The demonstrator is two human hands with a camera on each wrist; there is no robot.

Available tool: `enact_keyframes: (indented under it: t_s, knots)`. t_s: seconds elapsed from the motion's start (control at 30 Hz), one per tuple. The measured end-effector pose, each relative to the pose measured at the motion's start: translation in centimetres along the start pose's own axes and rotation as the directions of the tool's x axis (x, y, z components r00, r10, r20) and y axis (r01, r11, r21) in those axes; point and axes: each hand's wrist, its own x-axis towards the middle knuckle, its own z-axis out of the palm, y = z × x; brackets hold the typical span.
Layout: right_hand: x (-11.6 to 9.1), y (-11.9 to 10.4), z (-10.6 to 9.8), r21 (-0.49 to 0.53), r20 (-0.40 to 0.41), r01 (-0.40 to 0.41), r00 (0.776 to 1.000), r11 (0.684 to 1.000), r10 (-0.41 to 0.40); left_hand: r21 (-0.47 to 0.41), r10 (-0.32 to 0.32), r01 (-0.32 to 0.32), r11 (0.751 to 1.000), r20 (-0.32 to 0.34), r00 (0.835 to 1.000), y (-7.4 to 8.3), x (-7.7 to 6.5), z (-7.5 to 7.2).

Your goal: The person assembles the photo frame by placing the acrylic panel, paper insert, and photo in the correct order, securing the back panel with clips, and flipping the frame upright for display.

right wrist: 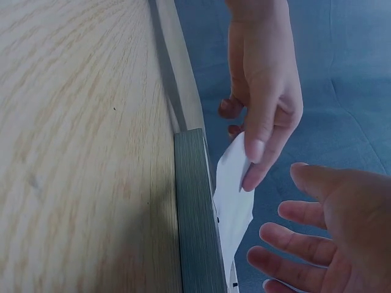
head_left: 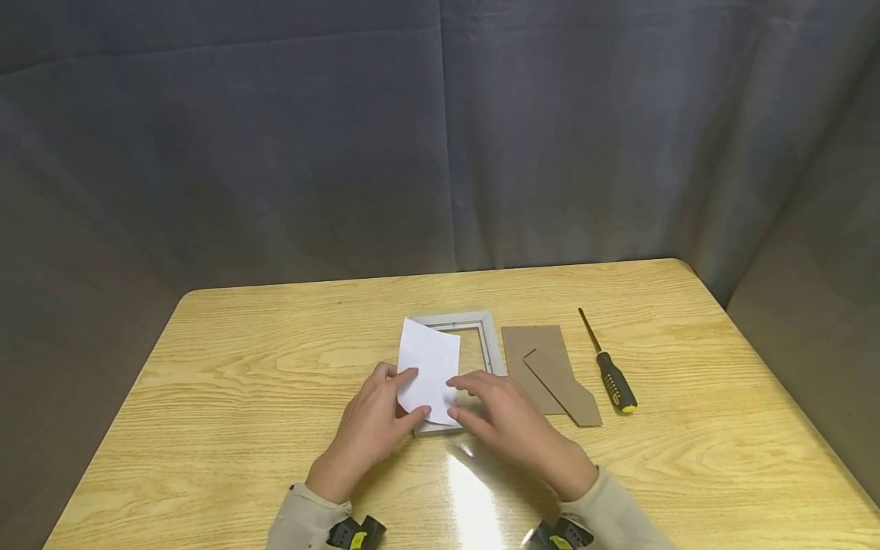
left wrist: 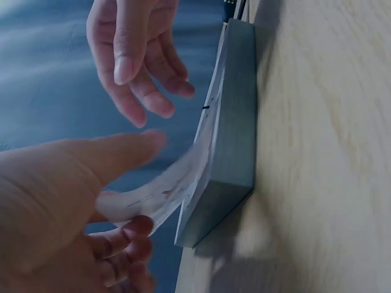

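A white sheet of paper (head_left: 429,359) lies slanted over the left part of a light grey picture frame (head_left: 490,344). My left hand (head_left: 371,412) pinches the sheet at its left edge, and in the left wrist view the paper (left wrist: 174,186) curves up from the frame (left wrist: 235,122) toward those fingers. Over the sheet's right edge hovers my right hand (head_left: 512,416), its fingers spread and loosely bent with nothing in them. The right wrist view has the right hand (right wrist: 330,232) apart from the paper (right wrist: 235,186).
Right of the frame lies a brown backing board (head_left: 522,340) with its angled stand leg (head_left: 577,397). Farther right is a black and yellow screwdriver (head_left: 614,378), its shaft pointing away. The wooden table (head_left: 261,367) ends at a grey curtain (head_left: 330,153) behind and at the sides.
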Motion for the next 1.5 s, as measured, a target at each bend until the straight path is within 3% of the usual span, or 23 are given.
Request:
enact_keyframes:
  t_s: [0.23, 0.47, 0.73, 1.03, 1.5]
  knots:
    - [0.0, 0.1, 0.0, -0.006, -0.002, -0.006, 1.0, 1.0, 0.006, 0.03, 0.039, -0.041, 0.999, 0.042, 0.998, -0.3, -0.1, -0.1]
    - [0.0, 0.1, 0.0, -0.02, -0.011, -0.013, 1.0, 1.0, 0.013, 0.035, 0.049, -0.048, 0.998, -0.036, 0.998, 0.0, 0.0, 0.3]
    - [0.0, 0.1, -0.1, -0.016, -0.018, 0.003, 1.0, 1.0, -0.003, 0.025, -0.004, 0.007, 1.0, -0.125, 0.992, 0.3, 0.1, 0.4]
    - [0.0, 0.0, -0.1, -0.02, -0.015, -0.008, 1.0, 1.0, 0.008, 0.043, 0.043, -0.039, 0.998, -0.101, 0.994, 0.9, -0.1, 1.4]
    - [0.0, 0.1, -0.1, -0.024, -0.027, 0.028, 0.999, 0.999, -0.028, -0.009, 0.087, -0.088, 0.996, -0.084, 0.993, 1.3, -0.2, 2.2]
